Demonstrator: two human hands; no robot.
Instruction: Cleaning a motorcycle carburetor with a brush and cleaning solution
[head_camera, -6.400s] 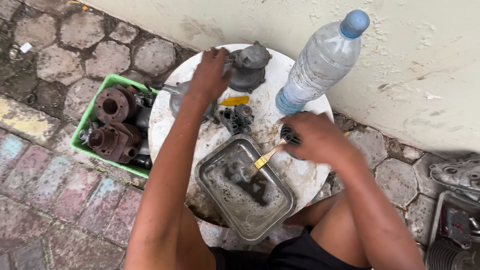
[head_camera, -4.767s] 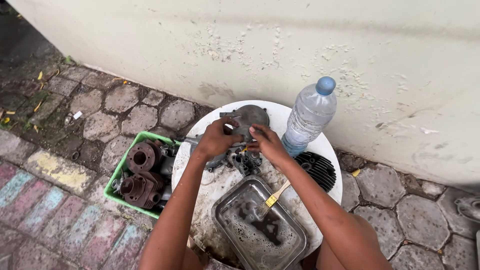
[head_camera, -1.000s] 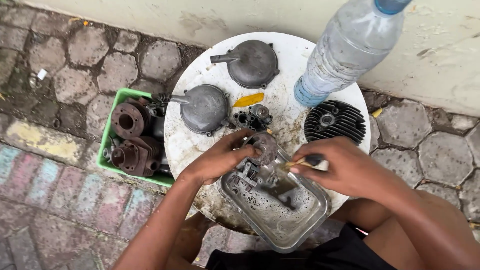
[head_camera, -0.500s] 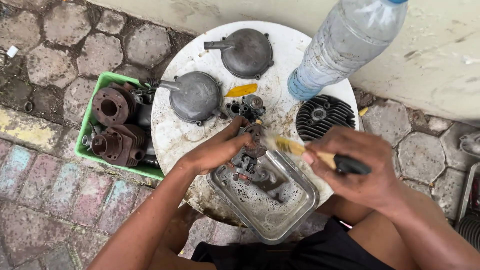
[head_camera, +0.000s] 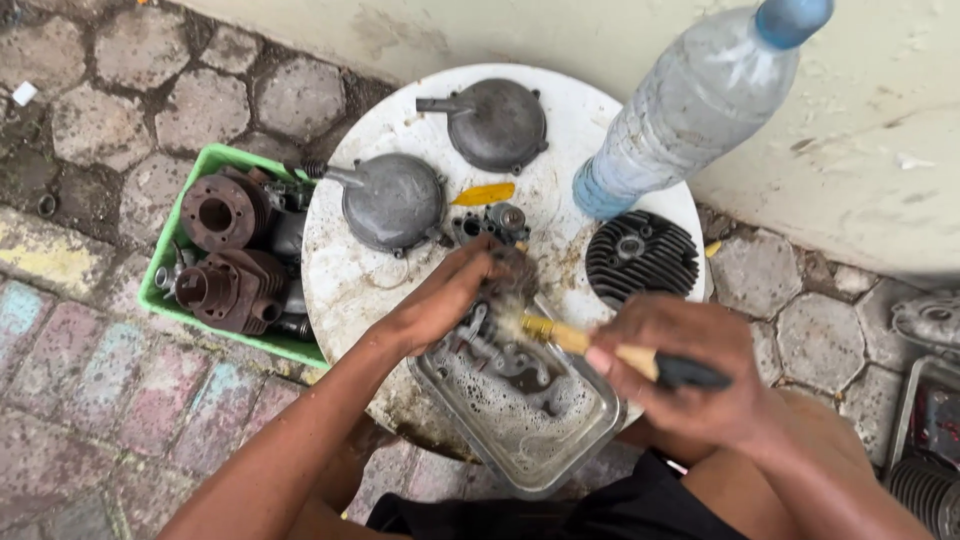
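Note:
My left hand (head_camera: 447, 295) grips a small grey metal engine part (head_camera: 487, 318) and holds it over the far end of a metal tray (head_camera: 590, 440) of soapy water. My right hand (head_camera: 690, 365) holds a paintbrush (head_camera: 580, 341) with a wooden handle and a yellow ferrule. The bristles press against the part, blurred and foamy. The tray sits at the near edge of a stained round white table (head_camera: 350, 280).
On the table lie two grey domed metal covers (head_camera: 392, 202) (head_camera: 495, 124), a small carburettor-like piece (head_camera: 490, 220), a yellow leaf (head_camera: 482, 193), a black finned cylinder head (head_camera: 640, 255) and a tall plastic water bottle (head_camera: 690, 110). A green crate (head_camera: 172, 250) of rusty cylinders stands left. More metal parts (head_camera: 925, 420) lie right.
The brush has moved in from the right onto the part, and the part has sunk a little lower over the tray. Earlier my left hand reached among the covers at the back of the table.

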